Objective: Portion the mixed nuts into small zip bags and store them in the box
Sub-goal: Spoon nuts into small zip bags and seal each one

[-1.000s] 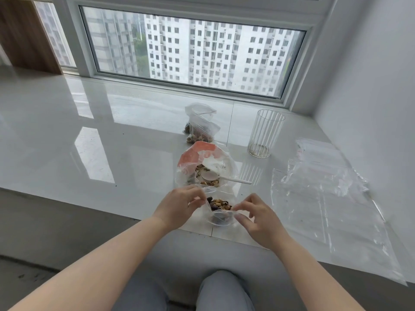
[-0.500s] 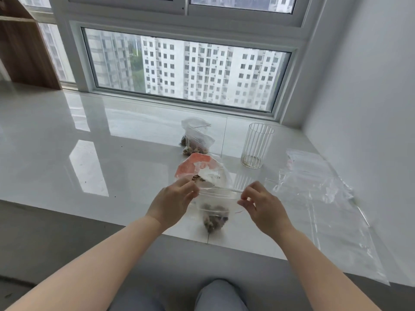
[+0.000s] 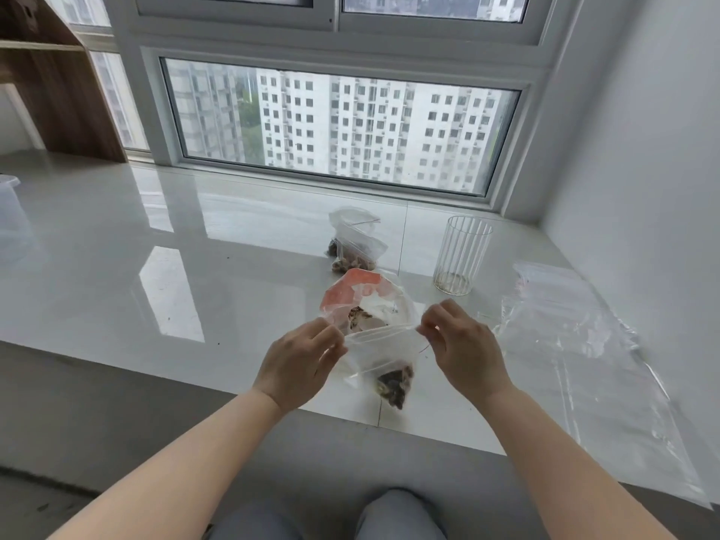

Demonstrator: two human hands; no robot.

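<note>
Item: portioning station, glossy white surface below a window.

- Far left edge: translucent plastic box, only partly in frame; no bags visible in it.
- Left hand: fingers pinch the left end of the small zip bag's top strip.
- Small zip bag: a second ago it sat low at the surface edge, mouth open over its nuts. Now lifted and stretched flat between both hands, nuts sunk into the bottom corner. Judged: filling done, sealing in hand; boxing remains.
- Behind it: the orange-printed bulk nut bag, and two filled small bags further back.
- Right hand: fingers pinch the strip's right end.
- White wire cup, unmoved.
- Far right: large clear plastic bag, lying flat.
</note>
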